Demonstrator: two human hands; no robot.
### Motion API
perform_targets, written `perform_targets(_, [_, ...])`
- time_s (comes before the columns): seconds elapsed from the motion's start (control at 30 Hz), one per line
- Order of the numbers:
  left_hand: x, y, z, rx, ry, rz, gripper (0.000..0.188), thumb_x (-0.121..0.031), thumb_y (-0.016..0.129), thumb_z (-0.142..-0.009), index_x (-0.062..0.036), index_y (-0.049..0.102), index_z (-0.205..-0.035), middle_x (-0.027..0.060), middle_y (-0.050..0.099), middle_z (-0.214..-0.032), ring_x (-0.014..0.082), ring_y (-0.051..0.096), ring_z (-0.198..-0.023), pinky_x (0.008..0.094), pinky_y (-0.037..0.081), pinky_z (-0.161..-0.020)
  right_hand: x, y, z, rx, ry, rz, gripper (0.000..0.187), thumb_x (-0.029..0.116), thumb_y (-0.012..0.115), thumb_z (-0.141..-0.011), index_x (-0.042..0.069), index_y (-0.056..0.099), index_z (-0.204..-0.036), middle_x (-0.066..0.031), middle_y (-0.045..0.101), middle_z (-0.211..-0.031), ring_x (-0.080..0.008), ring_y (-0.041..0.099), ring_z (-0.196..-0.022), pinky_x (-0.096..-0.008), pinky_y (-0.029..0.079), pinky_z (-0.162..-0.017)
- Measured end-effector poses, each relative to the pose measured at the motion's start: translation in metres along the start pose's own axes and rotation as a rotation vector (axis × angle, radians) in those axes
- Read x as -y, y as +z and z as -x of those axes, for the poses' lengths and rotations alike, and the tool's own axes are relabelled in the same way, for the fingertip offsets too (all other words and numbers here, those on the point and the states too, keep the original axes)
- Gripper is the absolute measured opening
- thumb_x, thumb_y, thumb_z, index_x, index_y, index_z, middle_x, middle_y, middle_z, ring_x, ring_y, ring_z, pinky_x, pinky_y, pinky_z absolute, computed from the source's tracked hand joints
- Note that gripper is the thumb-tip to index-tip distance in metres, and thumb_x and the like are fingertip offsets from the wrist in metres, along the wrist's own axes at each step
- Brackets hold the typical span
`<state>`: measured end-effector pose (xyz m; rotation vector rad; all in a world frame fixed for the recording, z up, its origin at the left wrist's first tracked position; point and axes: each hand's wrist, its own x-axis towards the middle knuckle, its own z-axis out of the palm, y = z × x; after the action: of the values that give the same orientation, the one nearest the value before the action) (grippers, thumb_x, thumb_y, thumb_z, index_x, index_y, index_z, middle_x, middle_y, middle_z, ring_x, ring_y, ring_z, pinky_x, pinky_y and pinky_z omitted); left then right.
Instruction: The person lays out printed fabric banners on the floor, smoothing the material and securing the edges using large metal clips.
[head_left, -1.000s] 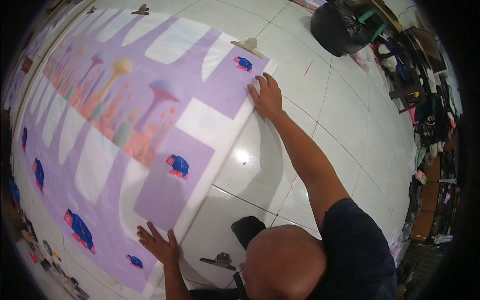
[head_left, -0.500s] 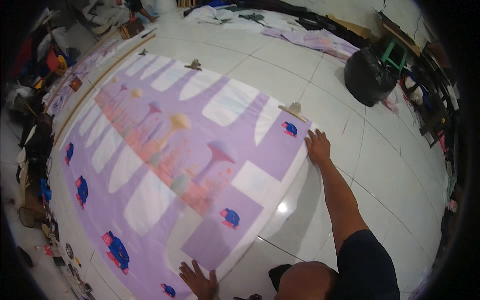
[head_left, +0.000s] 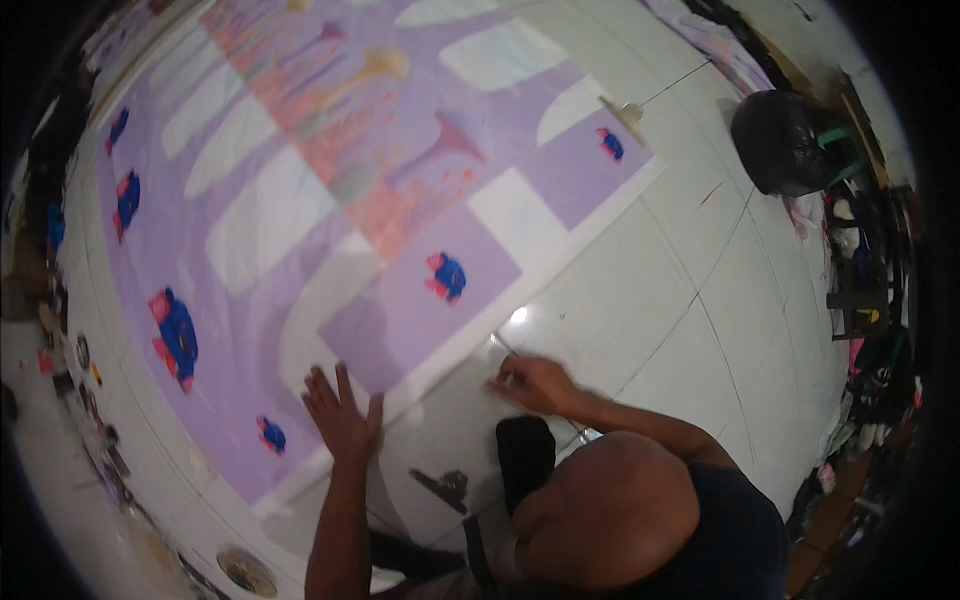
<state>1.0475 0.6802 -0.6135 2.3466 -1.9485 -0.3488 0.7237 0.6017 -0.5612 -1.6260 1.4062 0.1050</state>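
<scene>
A large lilac printed sheet [head_left: 400, 320] lies spread on the floor, with white shapes, a mushroom scene and small blue-and-pink figures. My left hand [head_left: 343, 418] rests flat on its near edge, fingers spread. Off that edge, over the floor tiles, is my right hand [head_left: 535, 384]; its fingers curl and are blurred, so I cannot make out whether they hold anything. A dark metal clip [head_left: 443, 488] lies on the tiles between my arms. Another bulldog clip [head_left: 626, 118] grips the sheet's far right corner.
My bent knee [head_left: 625, 500] is close to the right forearm. At the far right stand a black plastic bag [head_left: 775, 143] and a green stool [head_left: 842, 152]. Piled clothes and clutter [head_left: 860, 400] line the right side. A round object [head_left: 246, 570] lies at the lower left.
My right hand has left the sheet's right corner and drawn back toward me over the tiles. My left hand stays on the near edge. The view has shifted closer to the near edge.
</scene>
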Motion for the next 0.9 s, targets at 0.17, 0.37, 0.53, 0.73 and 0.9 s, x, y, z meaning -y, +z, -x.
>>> perform_targets(0.17, [-0.003,-0.004,0.001,-0.042,0.01,0.028,0.079,-0.05,0.061,-0.088,-0.0106,0.035,-0.151,0.0257,0.018,-0.158,0.0444,0.015,-0.147,0.0565,0.01,-0.118,0.046,0.06,0.037,0.333,-0.288,0.32,0.073,0.071,0.055,-0.085,-0.001,0.064,-0.097,-0.0225,0.066,-0.098,-0.0381,0.066,-0.092,-0.0484,0.052,-0.08])
perform_targets(0.37, [0.002,0.001,0.002,-0.061,-0.003,0.066,0.077,-0.051,0.059,-0.089,-0.012,0.036,-0.151,0.0244,0.019,-0.159,0.0435,0.016,-0.147,0.0573,0.01,-0.118,0.064,0.089,0.037,0.601,-0.316,0.419,0.067,0.065,0.055,-0.086,0.001,0.067,-0.099,-0.0202,0.067,-0.088,-0.0399,0.067,-0.084,-0.0485,0.053,-0.079])
perform_targets(0.53, [0.0,0.002,0.002,-0.098,0.007,0.048,0.073,-0.05,0.057,-0.09,-0.0134,0.038,-0.15,0.0247,0.021,-0.158,0.0439,0.019,-0.146,0.0582,0.01,-0.118,0.07,0.111,0.046,0.634,-0.257,0.384,0.051,0.052,0.054,-0.09,0.005,0.068,-0.104,-0.0185,0.067,-0.091,-0.0399,0.067,-0.086,-0.0482,0.053,-0.081])
perform_targets(0.73, [0.009,0.006,0.005,-0.118,0.012,0.071,0.069,-0.045,0.057,-0.09,-0.0135,0.039,-0.15,0.025,0.022,-0.158,0.0447,0.02,-0.146,0.0596,0.012,-0.117,0.075,0.091,0.051,0.652,-0.475,0.288,0.034,0.031,0.052,-0.097,0.002,0.063,-0.111,-0.0224,0.058,-0.115,-0.0367,0.058,-0.11,-0.0456,0.05,-0.089])
perform_targets(0.9, [0.009,0.009,0.006,-0.143,0.046,0.061,0.072,-0.043,0.059,-0.091,-0.0116,0.034,-0.151,0.0262,0.021,-0.157,0.0466,0.021,-0.144,0.0608,0.014,-0.116,0.051,0.078,0.04,0.445,-0.254,-0.134,0.035,0.03,0.06,-0.096,0.001,0.054,-0.113,-0.0221,0.058,-0.111,-0.0315,0.059,-0.104,-0.0422,0.05,-0.083])
